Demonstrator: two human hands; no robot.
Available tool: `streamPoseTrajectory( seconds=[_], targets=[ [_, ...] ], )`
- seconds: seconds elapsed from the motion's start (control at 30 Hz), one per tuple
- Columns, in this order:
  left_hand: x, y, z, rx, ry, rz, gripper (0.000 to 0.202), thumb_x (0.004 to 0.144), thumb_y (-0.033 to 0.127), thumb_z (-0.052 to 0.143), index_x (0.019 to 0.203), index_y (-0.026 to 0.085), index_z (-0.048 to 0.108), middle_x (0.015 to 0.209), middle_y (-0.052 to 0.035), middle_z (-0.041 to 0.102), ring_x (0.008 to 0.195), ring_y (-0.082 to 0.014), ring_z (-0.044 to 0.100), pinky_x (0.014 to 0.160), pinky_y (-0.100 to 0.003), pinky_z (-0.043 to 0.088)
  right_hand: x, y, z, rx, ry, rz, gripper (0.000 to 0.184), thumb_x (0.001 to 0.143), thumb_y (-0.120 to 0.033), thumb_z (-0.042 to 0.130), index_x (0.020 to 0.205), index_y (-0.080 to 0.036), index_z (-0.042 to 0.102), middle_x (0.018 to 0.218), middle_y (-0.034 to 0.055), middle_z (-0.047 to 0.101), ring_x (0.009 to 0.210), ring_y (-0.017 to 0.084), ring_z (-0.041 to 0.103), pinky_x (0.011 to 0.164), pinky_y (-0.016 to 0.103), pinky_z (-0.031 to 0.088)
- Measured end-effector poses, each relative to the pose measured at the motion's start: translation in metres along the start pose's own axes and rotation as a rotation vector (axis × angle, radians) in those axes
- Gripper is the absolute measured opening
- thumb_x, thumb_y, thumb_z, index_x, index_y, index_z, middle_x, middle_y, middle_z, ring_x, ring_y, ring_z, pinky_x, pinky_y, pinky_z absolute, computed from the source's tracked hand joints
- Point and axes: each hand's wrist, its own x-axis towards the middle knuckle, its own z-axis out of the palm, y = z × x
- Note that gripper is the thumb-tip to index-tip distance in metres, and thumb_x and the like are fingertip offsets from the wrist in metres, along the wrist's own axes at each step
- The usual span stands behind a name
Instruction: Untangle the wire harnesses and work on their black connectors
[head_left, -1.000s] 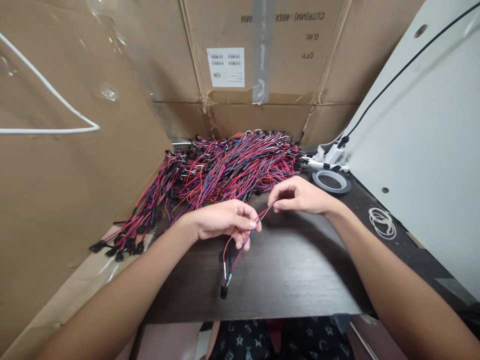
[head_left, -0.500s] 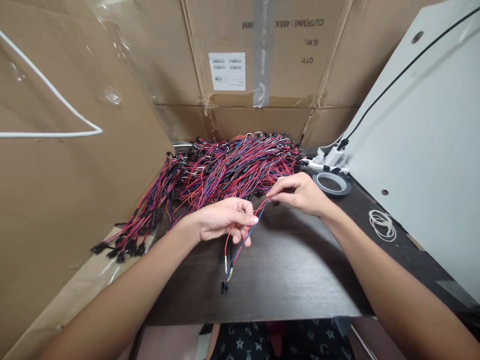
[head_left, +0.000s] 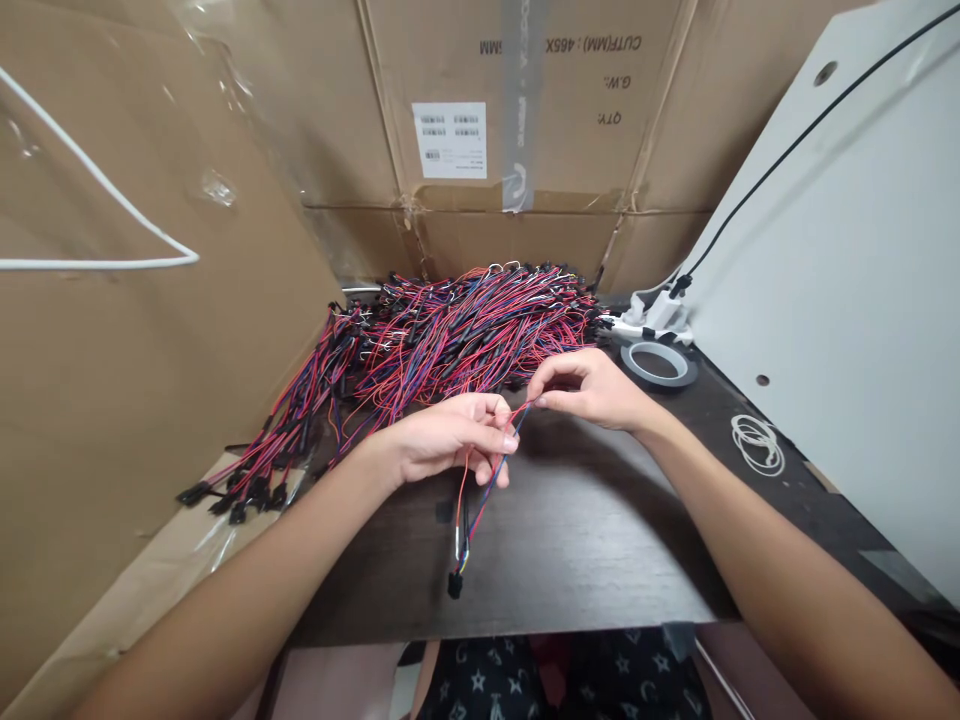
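Tiny change from half a second ago: my right hand (head_left: 589,392)'s a touch closer to my left hand (head_left: 450,435), black connector (head_left: 455,585) slightly lower. Both pinch the red-and-blue wires (head_left: 484,502) over the desk (head_left: 600,540), left fingers loosely curled.

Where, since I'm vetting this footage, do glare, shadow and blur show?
Head view: pale glare on the dark table; shadow on it under the right hand; glints on the left cardboard; the white label's fine print too blurred to read.
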Motion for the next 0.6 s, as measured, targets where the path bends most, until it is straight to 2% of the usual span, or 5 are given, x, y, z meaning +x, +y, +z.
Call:
streamPoseTrajectory(
  seconds=[0.13, 0.37, 0.5, 0.6],
  targets=[
    [0.0008, -0.0002, 0.0014, 0.005, 0.012, 0.005, 0.027, 0.072, 0.02, 0.068, 0.081, 0.015, 0.043, 0.071, -0.0019, 0.058, 0.052, -0.0136, 0.063, 0.037, -0.015, 0.042, -0.0001, 0.0023, 0.0032, 0.0, -0.086, 0.003, 0.006, 0.069, -0.012, 0.057, 0.072, -0.014, 0.062, 0.074, 0.003, 0.065, 0.071, 0.014, 0.059, 0.068, 0.026, 0.047],
    [0.0027, -0.0019, -0.0006, 0.022, 0.062, 0.01, 0.022, 0.073, 0.019, 0.064, 0.085, 0.014, 0.047, 0.07, -0.0026, 0.058, 0.051, -0.0128, 0.061, 0.037, -0.015, 0.042, -0.0005, 0.0024, 0.0065, -0.048, -0.192, 0.007, 0.006, 0.071, -0.014, 0.057, 0.074, -0.013, 0.063, 0.073, 0.0025, 0.065, 0.067, 0.013, 0.057, 0.065, 0.025, 0.044],
    [0.0026, -0.0006, -0.0004, 0.051, 0.088, 0.042, 0.021, 0.073, 0.02, 0.064, 0.086, 0.013, 0.048, 0.069, -0.0023, 0.057, 0.05, -0.0111, 0.059, 0.036, -0.014, 0.041, -0.0004, 0.0026, 0.002, 0.01, -0.179, 0.02, 0.015, 0.079, -0.025, 0.058, 0.08, -0.012, 0.066, 0.076, 0.0037, 0.066, 0.068, 0.013, 0.057, 0.066, 0.025, 0.045],
    [0.0023, -0.0003, 0.0, 0.062, 0.089, 0.052, 0.023, 0.073, 0.02, 0.065, 0.087, 0.012, 0.048, 0.066, -0.0013, 0.057, 0.049, -0.0106, 0.058, 0.036, -0.014, 0.042, 0.0005, 0.0035, 0.0001, 0.029, -0.134, 0.067, 0.014, 0.079, -0.022, 0.057, 0.082, -0.012, 0.065, 0.077, 0.0034, 0.066, 0.064, 0.011, 0.056, 0.063, 0.024, 0.045]
  ],
)
